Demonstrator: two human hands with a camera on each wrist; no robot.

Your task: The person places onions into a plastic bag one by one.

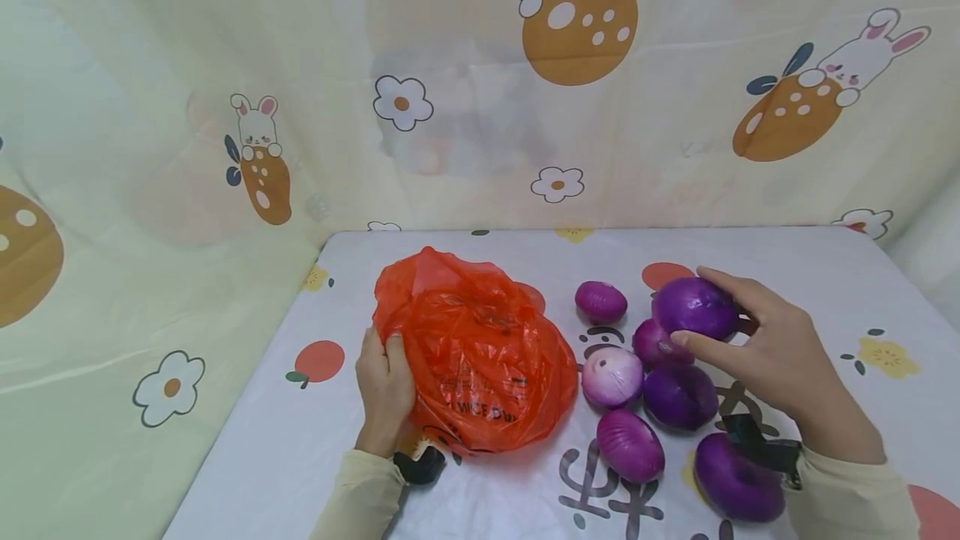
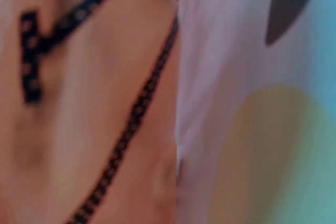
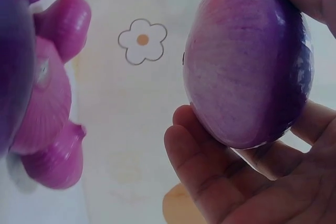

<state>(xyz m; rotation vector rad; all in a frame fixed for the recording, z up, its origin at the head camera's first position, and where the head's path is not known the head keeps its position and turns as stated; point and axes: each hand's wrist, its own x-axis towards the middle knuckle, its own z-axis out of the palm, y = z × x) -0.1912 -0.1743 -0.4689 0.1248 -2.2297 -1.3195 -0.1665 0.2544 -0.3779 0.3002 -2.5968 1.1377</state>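
Note:
A crumpled red plastic bag (image 1: pixel 487 365) stands on the left half of the table, its mouth loosely spread. My left hand (image 1: pixel 386 390) grips the bag's left side, thumb in front. At the right, my right hand (image 1: pixel 780 348) holds a large purple onion (image 1: pixel 696 308) between thumb and fingers, above a smaller onion (image 1: pixel 654 343). The right wrist view shows the held onion (image 3: pixel 247 64) with fingers (image 3: pixel 205 166) curled under it. In the left wrist view only blurred skin and a dark patterned strap (image 2: pixel 131 124) show; the bag is out of sight.
Between the bag and my right forearm lie a pale onion (image 1: pixel 612 377), a dark purple one (image 1: pixel 681 396) and a magenta one (image 1: pixel 630 446). Another small onion (image 1: pixel 601 302) sits farther back, and a big one (image 1: pixel 738 477) is beside my right wrist. A patterned cloth (image 1: pixel 465 148) hangs behind the table.

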